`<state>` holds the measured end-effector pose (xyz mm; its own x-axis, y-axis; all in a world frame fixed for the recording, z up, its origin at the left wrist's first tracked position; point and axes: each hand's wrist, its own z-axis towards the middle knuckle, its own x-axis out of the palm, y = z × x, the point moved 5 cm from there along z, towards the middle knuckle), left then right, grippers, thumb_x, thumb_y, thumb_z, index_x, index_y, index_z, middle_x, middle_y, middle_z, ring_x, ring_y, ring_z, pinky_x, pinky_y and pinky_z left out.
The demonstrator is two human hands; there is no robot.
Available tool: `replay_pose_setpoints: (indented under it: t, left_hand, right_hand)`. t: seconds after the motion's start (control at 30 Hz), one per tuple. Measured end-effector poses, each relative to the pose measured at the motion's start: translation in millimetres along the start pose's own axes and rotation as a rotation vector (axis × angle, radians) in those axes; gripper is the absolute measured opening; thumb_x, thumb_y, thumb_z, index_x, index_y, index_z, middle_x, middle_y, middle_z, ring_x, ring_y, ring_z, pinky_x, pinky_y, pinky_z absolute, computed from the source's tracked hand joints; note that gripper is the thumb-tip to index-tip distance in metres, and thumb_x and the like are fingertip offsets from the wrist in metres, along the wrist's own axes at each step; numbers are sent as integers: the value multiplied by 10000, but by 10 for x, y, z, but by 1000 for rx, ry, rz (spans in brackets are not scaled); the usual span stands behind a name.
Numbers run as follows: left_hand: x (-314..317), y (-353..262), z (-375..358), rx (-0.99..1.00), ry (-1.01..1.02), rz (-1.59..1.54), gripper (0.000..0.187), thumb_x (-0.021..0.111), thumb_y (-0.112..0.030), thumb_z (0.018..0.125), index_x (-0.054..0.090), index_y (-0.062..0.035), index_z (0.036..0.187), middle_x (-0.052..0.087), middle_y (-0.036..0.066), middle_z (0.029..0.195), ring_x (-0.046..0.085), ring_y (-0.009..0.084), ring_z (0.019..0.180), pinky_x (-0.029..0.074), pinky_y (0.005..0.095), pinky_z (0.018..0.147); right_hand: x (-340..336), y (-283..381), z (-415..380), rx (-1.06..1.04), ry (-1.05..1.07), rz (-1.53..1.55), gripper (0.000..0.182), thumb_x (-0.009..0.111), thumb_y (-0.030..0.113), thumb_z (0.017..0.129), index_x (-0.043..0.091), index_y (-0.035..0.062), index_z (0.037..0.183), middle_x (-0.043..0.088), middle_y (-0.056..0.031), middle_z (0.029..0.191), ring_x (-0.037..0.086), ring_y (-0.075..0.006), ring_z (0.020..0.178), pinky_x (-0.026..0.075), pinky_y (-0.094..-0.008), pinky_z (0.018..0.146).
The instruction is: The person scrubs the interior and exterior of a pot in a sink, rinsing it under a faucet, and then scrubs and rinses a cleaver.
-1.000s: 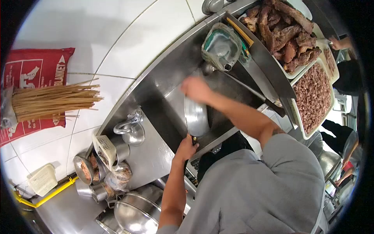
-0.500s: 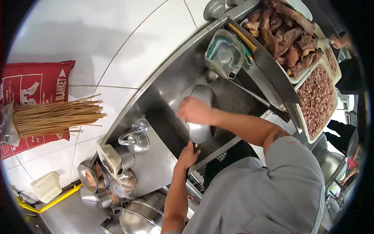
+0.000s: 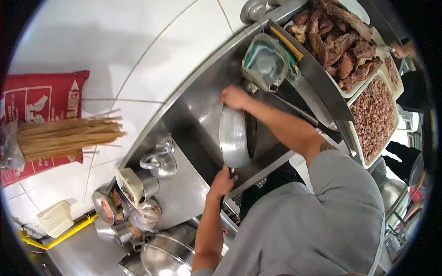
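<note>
A silver frying pan [image 3: 234, 140] is tipped on its side inside the steel sink [image 3: 198, 112], with its wall facing up. My left hand [image 3: 223, 181] is closed round the pan's dark handle at the near end. At the pan's far edge my right hand [image 3: 235, 98] is curled against the rim. Whatever its fingers hold, if anything, is hidden. Past the right hand stands a cut-open clear plastic jug [image 3: 266, 60], with a long-handled utensil [image 3: 294, 110] lying close by.
Trays of cooked meat strips [image 3: 343, 41] and chopped meat [image 3: 374, 119] stand at right. A faucet [image 3: 161, 156], metal cups and bowls [image 3: 105, 209] are at left. A stick bundle [image 3: 69, 138] hangs by a red fire-blanket pouch [image 3: 46, 89]. Another person's hand [image 3: 403, 49] shows at far right.
My right hand has moved from over the middle of the pan up to its far edge, uncovering the pan's wall. My left hand stays on the handle.
</note>
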<state>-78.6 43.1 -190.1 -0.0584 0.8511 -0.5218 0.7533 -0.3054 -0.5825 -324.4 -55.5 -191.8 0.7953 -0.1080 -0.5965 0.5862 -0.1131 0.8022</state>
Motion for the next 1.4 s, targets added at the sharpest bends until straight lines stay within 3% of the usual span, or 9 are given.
replay_pose_setpoints:
  t: [0.03, 0.17, 0.3, 0.4, 0.5, 0.73, 0.9, 1.13, 1.4]
  left_hand:
    - [-28, -75, -39, 2, -34, -65, 651, 658, -117, 821, 316, -6, 1363, 571, 319, 1166, 525, 470, 1125, 432, 496, 930]
    - [-118, -109, -45, -70, 3, -44, 637, 660, -102, 817, 330, -22, 1356, 582, 305, 1155, 530, 468, 1119, 432, 492, 933]
    - [-100, 17, -40, -24, -22, -79, 638, 665, -99, 817, 328, -20, 1353, 586, 301, 1153, 528, 467, 1124, 436, 481, 937]
    - [-89, 36, -38, 15, -38, -71, 628, 667, -104, 818, 338, -19, 1346, 588, 300, 1147, 529, 466, 1121, 438, 477, 932]
    - [-111, 35, -16, 3, -18, -55, 637, 667, -106, 817, 334, -21, 1353, 584, 301, 1156, 530, 466, 1121, 438, 479, 933]
    - [-5, 191, -53, 50, -22, -66, 644, 664, -115, 822, 322, -25, 1361, 578, 307, 1170, 527, 477, 1117, 439, 481, 936]
    - [2, 230, -51, -74, 56, -16, 696, 663, -114, 826, 278, -42, 1400, 568, 297, 1206, 514, 467, 1150, 431, 478, 957]
    - [31, 292, -116, -64, 15, -94, 691, 658, -105, 823, 290, -50, 1404, 563, 291, 1219, 511, 460, 1161, 429, 472, 963]
    - [-24, 221, -164, -71, 28, 1, 669, 654, -100, 825, 305, -66, 1395, 572, 284, 1207, 517, 455, 1160, 434, 471, 957]
  right_hand:
    - [-62, -171, 116, 170, -15, 97, 299, 601, 298, 834, 656, 19, 740, 638, -186, 734, 635, -368, 717, 510, -475, 729]
    - [157, 891, -530, -571, -7, -225, 204, 608, 240, 829, 687, 85, 722, 645, -153, 718, 648, -300, 834, 500, -461, 843]
    - [-160, -190, 149, 103, 71, 78, 267, 584, 273, 864, 686, 61, 738, 644, -164, 727, 652, -312, 761, 512, -450, 755]
    - [-115, -261, 245, 164, 54, 152, 294, 559, 277, 883, 680, 51, 739, 640, -166, 725, 645, -337, 730, 512, -445, 719]
    - [186, 789, -255, -432, 163, -236, 218, 606, 259, 834, 723, 74, 835, 692, -133, 854, 669, -330, 809, 525, -460, 766]
    - [48, -761, 302, 291, 154, 360, 290, 565, 301, 895, 697, 59, 805, 664, -165, 812, 646, -365, 776, 506, -463, 727]
    - [105, 797, -228, -305, 207, -128, 274, 579, 296, 871, 711, 63, 812, 691, -143, 845, 666, -352, 840, 525, -476, 780]
    - [219, -934, 294, 370, 91, 370, 323, 569, 318, 889, 683, 20, 839, 681, -164, 879, 643, -355, 789, 501, -431, 733]
    - [28, 488, -86, -249, 269, -33, 318, 579, 325, 870, 691, 29, 841, 658, -204, 815, 640, -339, 777, 494, -455, 742]
